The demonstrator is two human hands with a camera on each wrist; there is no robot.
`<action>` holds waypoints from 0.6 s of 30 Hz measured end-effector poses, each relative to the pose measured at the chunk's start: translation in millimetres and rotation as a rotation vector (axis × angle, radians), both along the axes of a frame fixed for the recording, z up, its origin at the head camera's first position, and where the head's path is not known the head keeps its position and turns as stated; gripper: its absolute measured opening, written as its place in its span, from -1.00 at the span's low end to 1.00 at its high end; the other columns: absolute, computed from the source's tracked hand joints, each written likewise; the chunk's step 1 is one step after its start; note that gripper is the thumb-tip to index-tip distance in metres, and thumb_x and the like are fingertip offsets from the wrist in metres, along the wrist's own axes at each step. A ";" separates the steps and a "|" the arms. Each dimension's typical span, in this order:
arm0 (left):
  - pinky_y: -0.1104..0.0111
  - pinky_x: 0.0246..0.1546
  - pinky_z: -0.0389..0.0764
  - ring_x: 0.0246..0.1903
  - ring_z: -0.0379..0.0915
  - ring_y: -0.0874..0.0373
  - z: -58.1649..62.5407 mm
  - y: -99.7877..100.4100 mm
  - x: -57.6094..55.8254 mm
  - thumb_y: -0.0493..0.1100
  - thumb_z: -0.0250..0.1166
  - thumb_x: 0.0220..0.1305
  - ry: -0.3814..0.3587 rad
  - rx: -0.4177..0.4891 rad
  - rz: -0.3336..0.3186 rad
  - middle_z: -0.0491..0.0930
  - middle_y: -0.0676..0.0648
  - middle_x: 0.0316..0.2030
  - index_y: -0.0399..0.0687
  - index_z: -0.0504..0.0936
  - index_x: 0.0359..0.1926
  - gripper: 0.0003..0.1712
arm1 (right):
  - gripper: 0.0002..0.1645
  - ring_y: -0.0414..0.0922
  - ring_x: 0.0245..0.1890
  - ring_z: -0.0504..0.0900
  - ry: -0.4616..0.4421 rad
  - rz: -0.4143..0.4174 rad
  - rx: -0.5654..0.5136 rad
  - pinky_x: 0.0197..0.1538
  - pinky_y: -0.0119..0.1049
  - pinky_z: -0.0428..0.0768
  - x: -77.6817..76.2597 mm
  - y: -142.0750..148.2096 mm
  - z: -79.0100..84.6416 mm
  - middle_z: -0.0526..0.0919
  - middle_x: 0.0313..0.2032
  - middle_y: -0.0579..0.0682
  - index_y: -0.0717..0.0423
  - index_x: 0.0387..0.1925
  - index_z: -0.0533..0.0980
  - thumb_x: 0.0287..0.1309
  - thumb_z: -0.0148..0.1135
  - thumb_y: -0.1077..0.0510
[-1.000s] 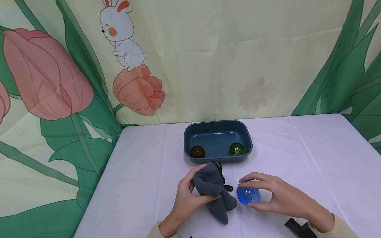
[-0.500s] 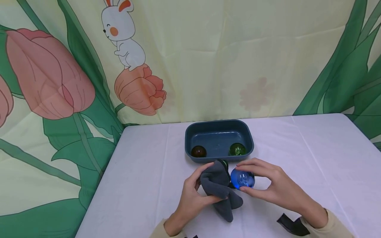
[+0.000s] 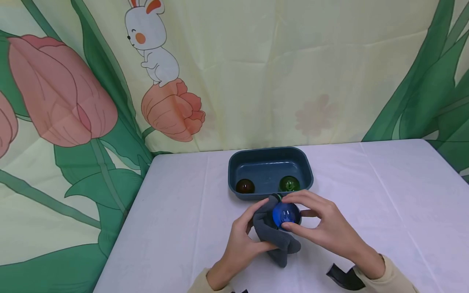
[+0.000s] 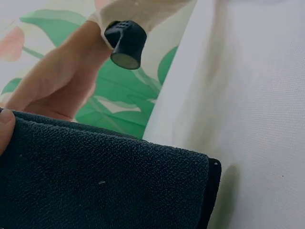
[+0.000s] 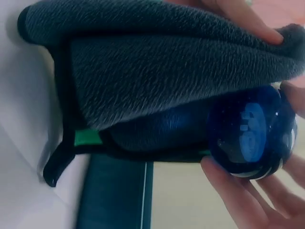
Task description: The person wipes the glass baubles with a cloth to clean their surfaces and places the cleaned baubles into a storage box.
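My left hand (image 3: 246, 240) grips a folded dark grey cloth (image 3: 269, 234) with black edging and a bit of green, raised over the table in front of the tray. A clear blue glass ball (image 3: 286, 215) is pinched between the thumb and fingers of my right hand (image 3: 322, 221). In the right wrist view the ball (image 5: 252, 131) sits right at the edge of the cloth's folds (image 5: 138, 76). The left wrist view shows the fuzzy cloth (image 4: 105, 176) close up, with the right hand (image 4: 62, 76) behind it.
A dark blue tray (image 3: 269, 151) stands behind the hands. In it lie a dark red-brown ball (image 3: 245, 186) at the left and a green ball (image 3: 289, 183) at the right. White cloth (image 3: 176, 211) covers the table; a printed curtain (image 3: 249, 81) hangs behind.
My right hand has lifted the blue ball and carried it left, up against the cloth. The left hand and cloth have shifted slightly right.
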State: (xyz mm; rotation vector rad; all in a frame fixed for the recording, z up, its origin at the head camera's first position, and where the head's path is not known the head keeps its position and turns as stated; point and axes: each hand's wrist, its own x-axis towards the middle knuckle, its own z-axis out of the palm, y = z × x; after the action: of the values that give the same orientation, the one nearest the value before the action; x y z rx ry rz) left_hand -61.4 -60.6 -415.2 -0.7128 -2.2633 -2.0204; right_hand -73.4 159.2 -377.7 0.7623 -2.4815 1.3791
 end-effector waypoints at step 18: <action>0.25 0.17 0.59 0.16 0.54 0.05 -2.3 7.8 -2.9 -0.38 0.59 -0.10 0.132 0.029 0.098 0.53 -0.12 0.23 -0.02 0.39 0.36 -0.05 | -0.51 -0.18 0.02 0.62 -0.164 -0.007 -0.075 -0.15 -0.43 0.72 2.7 -15.5 2.1 0.59 0.02 -0.16 -0.12 0.07 0.58 0.06 0.50 0.05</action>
State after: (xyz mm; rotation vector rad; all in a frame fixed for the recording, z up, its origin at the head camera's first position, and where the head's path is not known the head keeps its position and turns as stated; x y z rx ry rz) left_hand -64.3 -52.8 -417.5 -0.6963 -2.1483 -1.8996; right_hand -70.7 143.7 -375.6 0.6481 -2.5326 1.5820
